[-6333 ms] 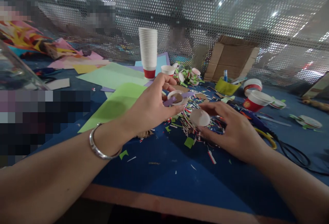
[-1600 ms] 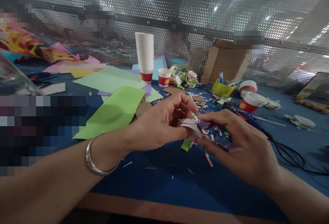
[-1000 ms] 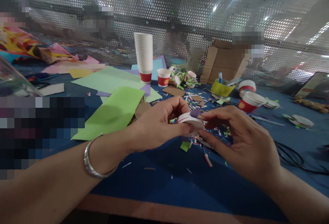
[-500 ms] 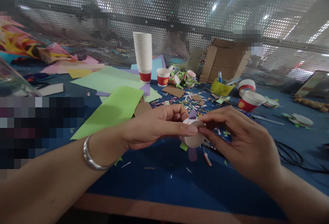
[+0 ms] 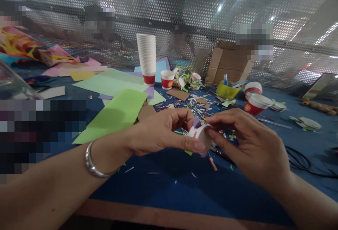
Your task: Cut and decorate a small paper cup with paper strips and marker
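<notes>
Between my hands, above the front of the blue table, is the cut-down bottom of a white paper cup. A purple paper strip shows at its upper edge, with another bit of purple under it. My left hand grips the cup bottom from the left, thumb along its near side. My right hand pinches the rim at the upper right between thumb and fingers. Part of the cup bottom is hidden behind the fingers. Paper scraps lie scattered just beyond both hands.
A tall stack of paper cups stands behind green sheets. Small cup-and-paper pieces are heaped at the back. To the right are a yellow holder, a tilted red-and-white cup, a blade-like tool and a black cable.
The cup bottom has turned and tilted, so its opening faces more to the right. My left thumb has slid lower along it; my right hand stays at the rim.
</notes>
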Action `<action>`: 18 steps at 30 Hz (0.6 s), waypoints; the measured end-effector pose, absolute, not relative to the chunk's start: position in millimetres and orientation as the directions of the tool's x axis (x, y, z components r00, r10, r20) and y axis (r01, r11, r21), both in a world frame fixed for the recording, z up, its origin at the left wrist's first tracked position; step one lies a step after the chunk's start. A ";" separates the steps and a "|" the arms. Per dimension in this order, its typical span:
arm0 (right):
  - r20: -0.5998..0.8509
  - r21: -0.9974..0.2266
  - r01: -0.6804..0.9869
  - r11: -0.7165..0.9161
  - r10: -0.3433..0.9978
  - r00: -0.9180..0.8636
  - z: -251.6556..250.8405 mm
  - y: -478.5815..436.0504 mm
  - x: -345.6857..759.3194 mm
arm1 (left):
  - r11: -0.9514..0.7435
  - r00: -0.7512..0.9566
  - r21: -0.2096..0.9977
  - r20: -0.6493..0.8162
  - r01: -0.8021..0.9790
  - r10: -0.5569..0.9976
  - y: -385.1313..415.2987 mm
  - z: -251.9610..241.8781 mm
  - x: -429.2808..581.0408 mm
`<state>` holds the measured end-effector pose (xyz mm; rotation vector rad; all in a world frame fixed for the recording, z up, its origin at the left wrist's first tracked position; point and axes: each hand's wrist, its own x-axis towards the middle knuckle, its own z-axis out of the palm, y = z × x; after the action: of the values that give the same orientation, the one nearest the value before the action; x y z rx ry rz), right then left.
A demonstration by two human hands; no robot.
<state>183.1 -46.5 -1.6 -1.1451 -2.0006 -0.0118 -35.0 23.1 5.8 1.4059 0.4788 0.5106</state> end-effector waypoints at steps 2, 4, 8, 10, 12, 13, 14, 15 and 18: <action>0.654 -0.358 0.730 0.582 0.715 -0.248 -0.5 -47.5 182.5 | 0.048 0.795 0.998 0.010 -0.049 0.606 22.5 4.0 -34.2; 0.662 -0.356 0.730 0.583 0.709 -0.243 0.2 -47.9 181.8 | 0.001 0.790 0.999 0.040 -0.051 0.612 22.0 1.1 -33.4; 0.663 -0.385 0.702 0.599 0.709 -0.241 -0.2 -47.3 181.2 | -0.190 0.767 0.978 0.186 -0.086 0.614 20.1 -5.5 -31.9; 0.660 -0.417 0.680 0.603 0.715 -0.229 -0.8 -47.6 181.2 | -0.319 0.733 0.943 0.279 -0.089 0.621 18.5 -7.4 -31.2; 0.660 -0.443 0.659 0.608 0.718 -0.219 -1.0 -48.8 181.2 | -0.425 0.691 0.901 0.362 -0.088 0.626 16.8 -7.4 -30.7; 0.660 -0.452 0.649 0.612 0.719 -0.218 -0.9 -49.6 181.1 | -0.470 0.673 0.879 0.398 -0.085 0.623 16.1 -6.6 -30.4; 0.657 -0.462 0.638 0.616 0.721 -0.221 -0.8 -50.4 181.0 | -0.520 0.659 0.850 0.436 -0.079 0.613 15.4 -5.5 -30.2; 0.655 -0.471 0.628 0.619 0.723 -0.221 -0.6 -51.0 180.6 | -0.580 0.645 0.813 0.475 -0.060 0.599 14.9 -4.1 -30.1; 0.652 -0.472 0.630 0.617 0.725 -0.221 0.2 -51.6 178.5 | -0.753 0.610 0.656 0.578 0.048 0.543 14.5 0.1 -30.1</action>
<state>178.5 -51.6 0.2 -1.0755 -1.9293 0.1317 -30.1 14.5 0.1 2.2346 0.4635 1.0736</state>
